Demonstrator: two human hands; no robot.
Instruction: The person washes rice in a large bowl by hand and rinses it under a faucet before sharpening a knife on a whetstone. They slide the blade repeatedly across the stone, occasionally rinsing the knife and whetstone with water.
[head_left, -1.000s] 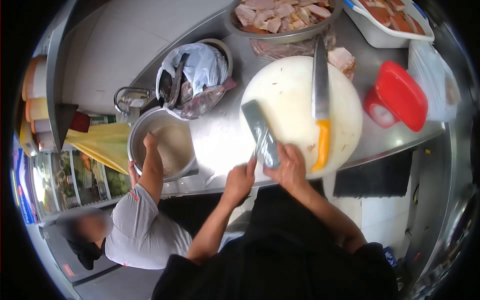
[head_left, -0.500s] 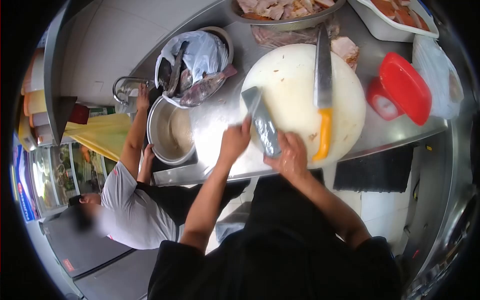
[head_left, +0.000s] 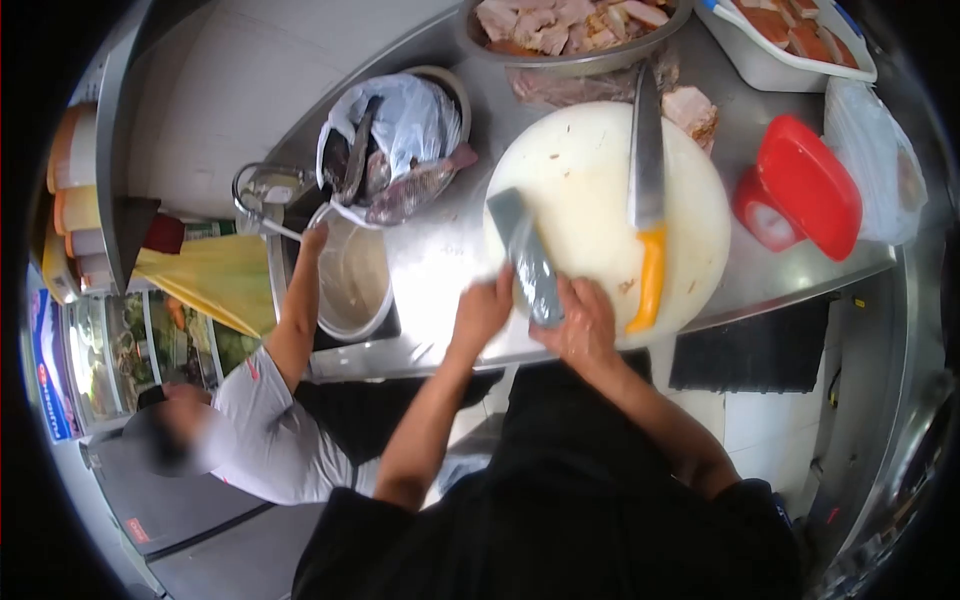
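Note:
A grey sharpening stone (head_left: 532,262), shiny with clear plastic over its lower part, lies slanted on the left side of a round white cutting board (head_left: 590,150). My right hand (head_left: 582,318) is closed around the stone's near end. On its left edge, the fingers of my left hand (head_left: 484,315) are pressed together, slightly blurred. To the right, a large knife (head_left: 648,190) with a yellow handle rests on the board, blade pointing away from me.
Beyond the board stand a metal bowl of cut meat (head_left: 570,58) and a piece of meat (head_left: 690,112). A red scale (head_left: 812,180) is at right. At left are a bagged fish (head_left: 415,185) and a pot (head_left: 355,280), where a co-worker's hand (head_left: 314,240) holds a faucet.
My left hand has moved slightly down along the stone, while my right hand stays at its near end. The co-worker's hand has swung the faucet over the pot.

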